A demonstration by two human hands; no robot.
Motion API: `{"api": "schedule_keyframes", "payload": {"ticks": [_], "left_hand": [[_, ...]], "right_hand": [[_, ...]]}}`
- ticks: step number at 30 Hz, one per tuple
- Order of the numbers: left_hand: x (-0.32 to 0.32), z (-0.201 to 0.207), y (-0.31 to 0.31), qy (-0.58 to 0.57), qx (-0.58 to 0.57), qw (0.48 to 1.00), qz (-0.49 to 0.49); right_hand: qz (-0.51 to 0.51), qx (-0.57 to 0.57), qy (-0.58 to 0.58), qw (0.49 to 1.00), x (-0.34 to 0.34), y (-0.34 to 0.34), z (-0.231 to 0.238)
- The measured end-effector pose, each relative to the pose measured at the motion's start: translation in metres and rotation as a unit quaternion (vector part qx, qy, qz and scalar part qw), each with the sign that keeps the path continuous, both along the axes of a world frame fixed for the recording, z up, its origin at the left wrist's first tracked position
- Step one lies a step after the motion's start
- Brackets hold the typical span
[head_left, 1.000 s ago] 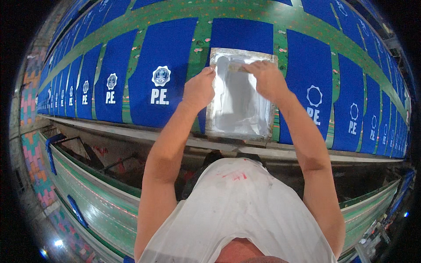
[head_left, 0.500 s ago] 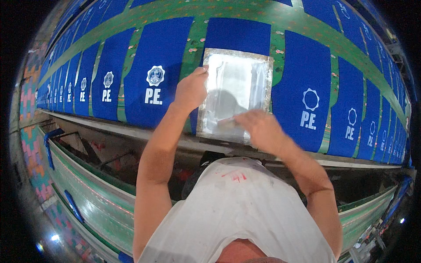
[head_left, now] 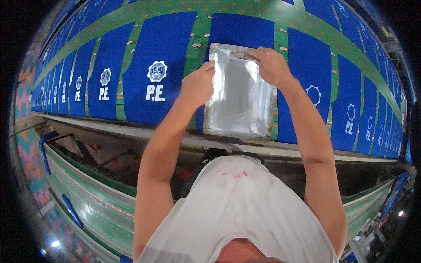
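Note:
A rectangular screen-printing frame (head_left: 242, 116) with smears of white ink lies flat over a blue cut fabric piece (head_left: 242, 27) on the long green table. My left hand (head_left: 198, 85) grips the frame's left edge near its upper corner, with the thumb on top. At the frame's far end, my right hand (head_left: 272, 68) is closed round a narrow squeegee (head_left: 244, 55), mostly covered by the fingers. The squeegee rests on the mesh close to the far rim. What lies under the screen is mostly hidden.
Blue pieces with white printed emblems (head_left: 156, 71) run along the table to my left. To my right, pieces carry only a ring outline (head_left: 351, 112) and letters. Another long green table (head_left: 94, 193) stands behind me, beyond a dark gap. Coloured floor mats (head_left: 27, 144) lie at far left.
My right hand has moved with the squeegee from the screen's near end to its far end. My left hand keeps its hold on the left edge.

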State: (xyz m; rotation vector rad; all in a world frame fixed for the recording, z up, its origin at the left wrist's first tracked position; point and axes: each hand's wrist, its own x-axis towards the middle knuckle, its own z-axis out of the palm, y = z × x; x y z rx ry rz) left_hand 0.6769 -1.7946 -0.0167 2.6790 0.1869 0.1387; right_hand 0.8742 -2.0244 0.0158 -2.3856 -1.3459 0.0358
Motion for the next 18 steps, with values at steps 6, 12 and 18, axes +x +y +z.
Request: {"api": "schedule_keyframes", "payload": {"ticks": [6,12,18], "left_hand": [[-0.015,-0.047,0.008,-0.164,-0.175,0.970,0.051],[-0.059,-0.068,-0.029,-0.213,-0.323,0.915,0.110],[-0.066,-0.077,-0.046,-0.212,-0.306,0.919,0.128]], "right_hand": [[-0.001,0.011,0.007,1.000,-0.053,-0.015,0.005],[0.003,-0.002,0.003,1.000,-0.136,-0.040,0.005],[-0.019,-0.007,0.051,0.999,-0.214,-0.059,0.010]]}}
